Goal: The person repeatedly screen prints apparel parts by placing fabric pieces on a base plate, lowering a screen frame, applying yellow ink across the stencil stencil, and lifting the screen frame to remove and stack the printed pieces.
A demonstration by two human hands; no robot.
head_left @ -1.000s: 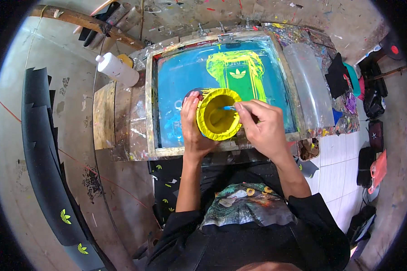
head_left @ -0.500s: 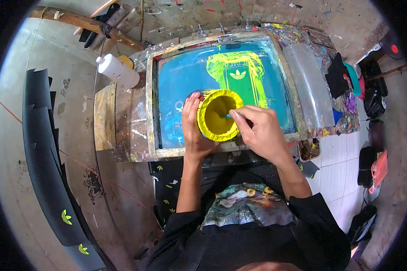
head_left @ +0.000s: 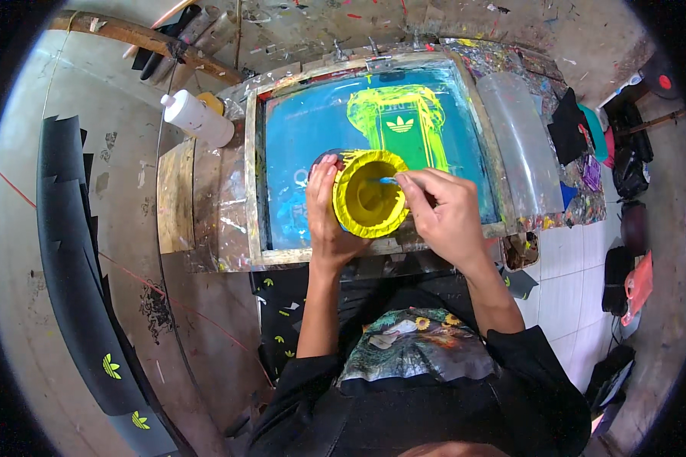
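My left hand [head_left: 326,209] is wrapped round the left side of a round tub of yellow ink [head_left: 370,217], its rim thickly coated in yellow. Between the closed fingers of my right hand [head_left: 446,217] is a thin blue stirring stick [head_left: 389,180], whose far end dips inside the tub. What the stick's lower end looks like is hidden in the ink. The tub is held above the near part of a wooden-framed printing screen [head_left: 305,137]. Bright yellow-green ink [head_left: 362,110] is smeared around a stencil design on the blue mesh.
A white squeeze bottle [head_left: 198,120] leans left of the screen, near a wooden board [head_left: 177,196]. To the right lies a clear plastic sheet [head_left: 520,145] beside dark cloth scraps [head_left: 568,128]. Printed dark sheets [head_left: 72,228] hang in a row at far left.
My right hand has shifted slightly to the right, and the stick now lies across the tub's upper right. The ink's surface swirl has changed. My left hand keeps its hold.
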